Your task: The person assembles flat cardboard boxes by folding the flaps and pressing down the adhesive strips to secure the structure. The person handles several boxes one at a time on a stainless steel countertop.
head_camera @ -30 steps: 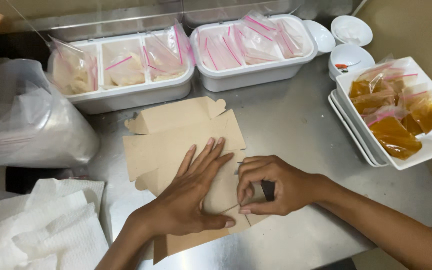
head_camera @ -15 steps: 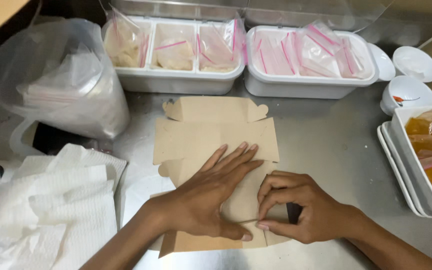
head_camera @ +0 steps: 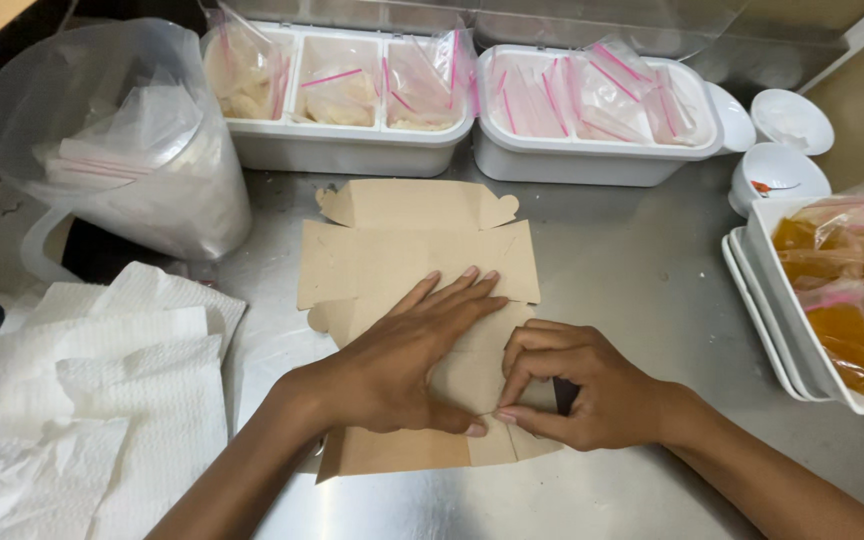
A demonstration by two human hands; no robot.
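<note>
A flat, unfolded brown cardboard box blank (head_camera: 407, 255) lies on the steel counter (head_camera: 632, 300). My left hand (head_camera: 402, 360) presses flat on its middle, fingers spread toward the far right. My right hand (head_camera: 577, 385) pinches a flap at the blank's right edge between thumb and fingertips, folding it up. Thumb tips of both hands nearly meet near the lower crease.
White trays of small zip bags (head_camera: 352, 95) (head_camera: 597, 105) stand at the back. A tray of orange sauce bags (head_camera: 837, 290) and white bowls (head_camera: 777, 170) sit at right. A clear jug with bags (head_camera: 122, 140) and paper towels (head_camera: 82, 390) are at left.
The view has shifted so the blank sits more central. Both hands stay on the cardboard; the right fingers have curled tighter on the flap.
</note>
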